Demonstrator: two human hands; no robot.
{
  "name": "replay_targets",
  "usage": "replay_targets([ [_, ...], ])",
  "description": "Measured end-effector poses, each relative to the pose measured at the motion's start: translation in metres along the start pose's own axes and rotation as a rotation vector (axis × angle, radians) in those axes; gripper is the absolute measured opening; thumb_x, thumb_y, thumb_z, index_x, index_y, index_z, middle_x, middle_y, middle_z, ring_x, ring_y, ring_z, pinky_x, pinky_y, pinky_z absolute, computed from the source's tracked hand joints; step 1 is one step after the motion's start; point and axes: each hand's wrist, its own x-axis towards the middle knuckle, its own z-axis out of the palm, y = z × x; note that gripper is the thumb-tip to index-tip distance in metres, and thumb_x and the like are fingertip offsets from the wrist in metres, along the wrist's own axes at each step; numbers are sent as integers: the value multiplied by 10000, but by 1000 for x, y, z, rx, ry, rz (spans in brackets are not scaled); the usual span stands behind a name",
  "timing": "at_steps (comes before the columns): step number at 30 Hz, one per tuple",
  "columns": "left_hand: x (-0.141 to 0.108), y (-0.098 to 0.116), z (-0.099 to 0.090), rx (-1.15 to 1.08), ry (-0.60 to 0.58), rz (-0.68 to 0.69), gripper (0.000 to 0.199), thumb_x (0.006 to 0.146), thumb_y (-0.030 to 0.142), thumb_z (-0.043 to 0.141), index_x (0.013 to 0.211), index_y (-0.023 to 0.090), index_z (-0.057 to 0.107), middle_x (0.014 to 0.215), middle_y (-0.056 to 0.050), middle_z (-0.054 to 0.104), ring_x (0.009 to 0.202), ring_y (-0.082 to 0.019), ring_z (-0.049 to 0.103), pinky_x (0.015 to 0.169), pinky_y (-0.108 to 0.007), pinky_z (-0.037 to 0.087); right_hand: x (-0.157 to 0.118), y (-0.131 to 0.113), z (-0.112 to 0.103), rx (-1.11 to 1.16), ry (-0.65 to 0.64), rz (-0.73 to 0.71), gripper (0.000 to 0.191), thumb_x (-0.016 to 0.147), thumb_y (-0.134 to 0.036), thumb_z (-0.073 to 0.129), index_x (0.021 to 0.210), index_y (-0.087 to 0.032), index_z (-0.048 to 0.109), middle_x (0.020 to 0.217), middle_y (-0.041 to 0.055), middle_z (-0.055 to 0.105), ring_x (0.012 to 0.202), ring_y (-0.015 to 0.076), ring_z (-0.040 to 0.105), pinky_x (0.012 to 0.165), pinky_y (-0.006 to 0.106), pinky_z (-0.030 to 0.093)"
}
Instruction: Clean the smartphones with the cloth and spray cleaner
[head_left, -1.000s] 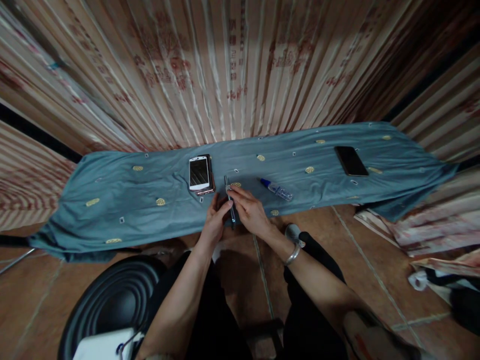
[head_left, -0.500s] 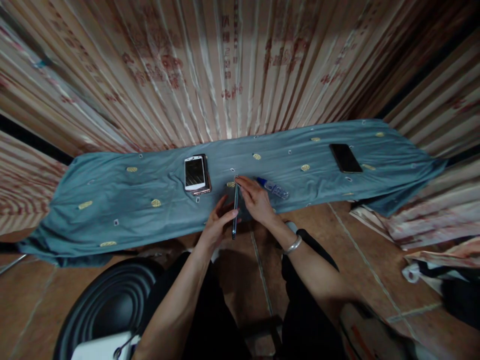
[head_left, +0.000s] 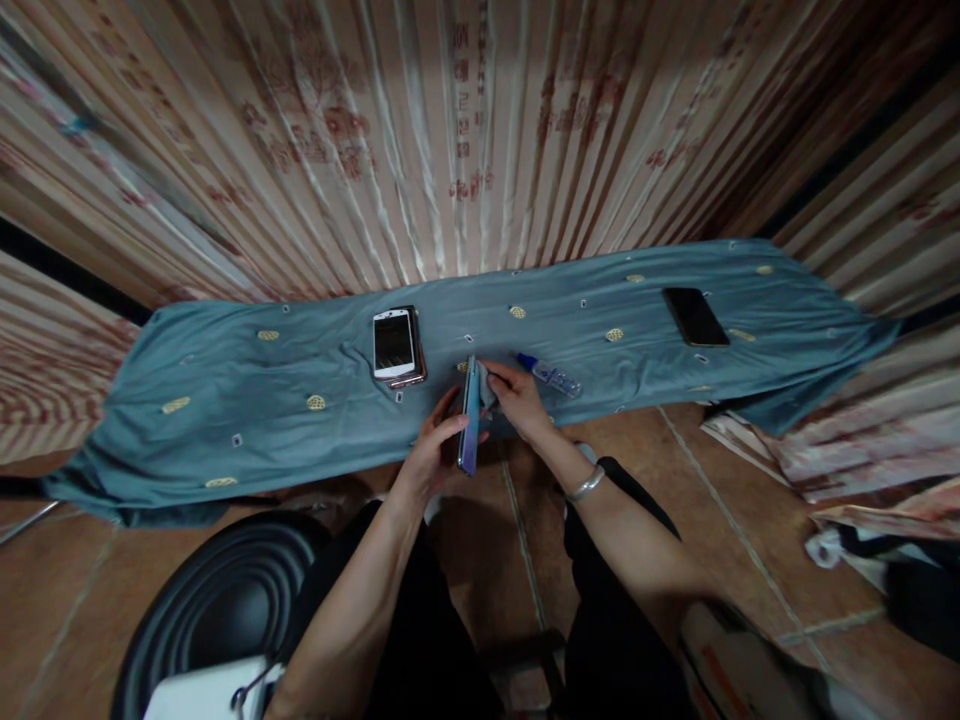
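My left hand grips a blue-purple phone by its lower part, tilted on edge so its shiny back faces right. Close to the phone's upper right side, my right hand pinches a small greyish cloth. A clear bottle with a blue cap lies just right of that hand on the blue-green cloth. To the left, a white phone rests on top of a darker phone.
A black phone lies toward the right of the covered table. Pleated curtains hang behind it. Below left stands a round black stool with a white object on it.
The phone in my left hand has turned from edge-on to show its blue-purple back. My right hand has moved slightly down and right of its top, and the greyish cloth now shows.
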Motion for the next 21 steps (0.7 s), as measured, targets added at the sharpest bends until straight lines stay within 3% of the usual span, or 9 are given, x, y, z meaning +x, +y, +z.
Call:
replay_targets([
  [4, 0, 0, 0, -16, 14, 10, 780, 636, 224, 791, 1362, 151, 516, 1067, -92, 748, 1146, -318, 658, 955, -486, 545, -1, 0, 2, 174, -5, 108, 297, 802, -286, 595, 1038, -232, 767, 952, -10, 774, 877, 179, 697, 819, 312, 555],
  [8, 0, 0, 1, -31, 44, 22, 748, 636, 209, 782, 1340, 164, 536, 1140, -84, 730, 1130, -287, 657, 972, -466, 535, -2, -2, 4, 326, -11, 195, 265, 717, -334, 704, 937, -206, 777, 835, -3, 758, 720, 146, 656, 658, 255, 519],
  [15, 2, 1, 2, -82, 86, 38, 620, 725, 189, 728, 1323, 183, 567, 1011, -42, 749, 923, -195, 701, 966, -422, 542, -5, -6, 10, 380, -24, 292, 227, 665, -300, 736, 866, -202, 775, 749, -19, 740, 607, 110, 614, 564, 220, 477],
  [21, 3, 2, 4, -87, 92, 83, 581, 745, 194, 712, 1311, 180, 583, 1129, -58, 732, 1058, -226, 677, 956, -408, 547, -10, -10, 16, 358, -33, 309, 230, 675, -322, 753, 867, -199, 775, 769, -4, 754, 606, 120, 644, 542, 217, 524],
])
